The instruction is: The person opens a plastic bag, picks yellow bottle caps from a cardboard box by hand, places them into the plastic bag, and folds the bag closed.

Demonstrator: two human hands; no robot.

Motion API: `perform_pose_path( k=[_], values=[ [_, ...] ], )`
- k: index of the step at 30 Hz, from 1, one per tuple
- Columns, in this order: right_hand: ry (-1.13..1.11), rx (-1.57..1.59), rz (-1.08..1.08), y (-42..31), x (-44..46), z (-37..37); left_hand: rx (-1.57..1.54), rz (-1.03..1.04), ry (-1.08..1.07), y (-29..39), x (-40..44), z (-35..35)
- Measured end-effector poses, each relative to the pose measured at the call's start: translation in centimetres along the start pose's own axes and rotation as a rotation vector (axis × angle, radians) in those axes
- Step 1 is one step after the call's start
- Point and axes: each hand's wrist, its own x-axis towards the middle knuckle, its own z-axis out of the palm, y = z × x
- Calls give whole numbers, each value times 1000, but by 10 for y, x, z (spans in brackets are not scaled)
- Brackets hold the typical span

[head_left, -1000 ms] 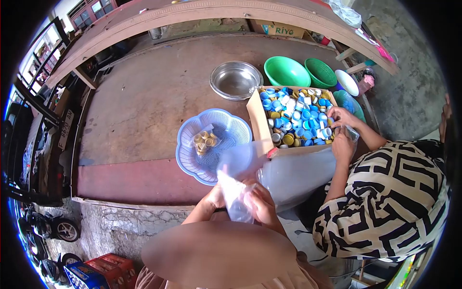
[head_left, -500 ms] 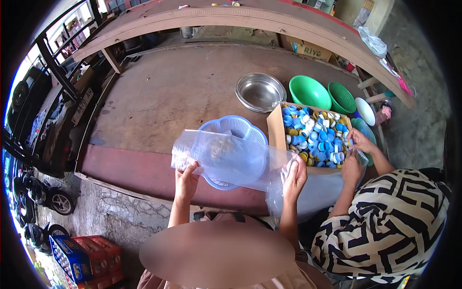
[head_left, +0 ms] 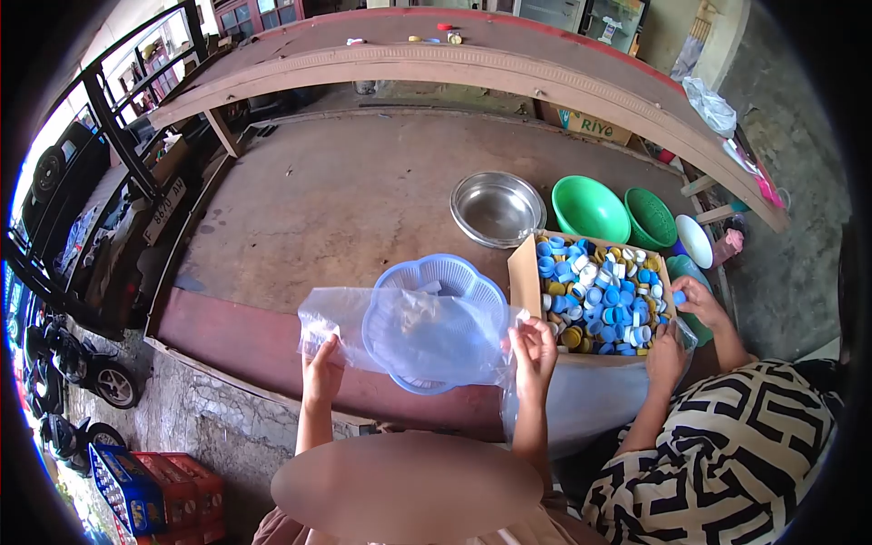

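A clear plastic bag [head_left: 350, 313] is stretched flat between my two hands. My left hand [head_left: 322, 368] pinches its left end, and my right hand [head_left: 533, 350] pinches its right end. Behind the bag stands a blue plastic basket [head_left: 445, 272]; its contents show only dimly through the film. To the right, a cardboard box [head_left: 524, 277] holds several blue, white and yellow bottle caps [head_left: 604, 300]. Large clear plastic [head_left: 563, 400] lies in front of the box, beside my right hand.
At the right, a co-worker in a patterned top [head_left: 718, 454] holds a blue cap and a clear bag. A steel bowl [head_left: 498, 209], green bowl [head_left: 590, 207] and green basket [head_left: 649, 218] stand behind the box. A wooden bench [head_left: 454, 54] crosses the back.
My hands have moved apart, stretching the bag that was bunched between them a second ago. The view has shifted. The co-worker's hand has lifted a blue cap from the box.
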Motion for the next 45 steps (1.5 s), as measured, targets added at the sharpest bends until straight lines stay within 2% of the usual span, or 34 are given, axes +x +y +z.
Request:
perform_pose_path(
  k=[4,6,10,12,18,23,27,30,32,34,35,36,38,39,40,41,42,44,45],
  values=[
    [115,32,-18,5,2,1,-20,-99,-52,11,6,-4],
    [62,55,44,8,4,-6,-56,-149,-64,26,8,-1],
    [162,91,81,11,8,-2,62,-51,-153,28,21,-15],
    [122,112,209,6,10,-5,122,-50,-184,28,20,-20],
    [-33,122,201,6,24,-6,209,-155,-380,38,5,-28],
    [-89,371,278,11,35,-16,190,-93,-311,39,-6,-37],
    [-183,426,341,7,40,-5,167,-98,-264,44,-9,-57],
    [-108,175,213,5,45,8,230,-64,-297,50,-10,-40],
    [16,-296,-181,17,51,17,213,-20,-282,44,-9,-22],
    [84,-673,-333,-15,40,40,192,-23,-201,40,-14,14],
    [10,-718,-361,-27,32,48,238,8,-186,33,-14,35],
    [-100,-605,-249,-32,22,54,282,36,-169,24,-16,54],
    [-414,-473,-178,-54,0,72,498,177,-237,-8,-16,70],
    [-527,-545,-225,-63,-10,80,510,204,-257,-17,-18,83],
    [-559,-611,-313,-68,-17,90,522,230,-279,-25,-21,96],
    [-539,-668,-404,-60,-20,90,448,130,-289,-31,-25,104],
    [-517,-726,-491,-48,-22,86,517,353,-327,-41,-21,106],
    [-422,-569,-386,-42,-19,73,560,169,-278,-45,-27,105],
    [-380,-584,-361,-42,-15,67,577,222,-314,-41,-30,111]
  ],
)
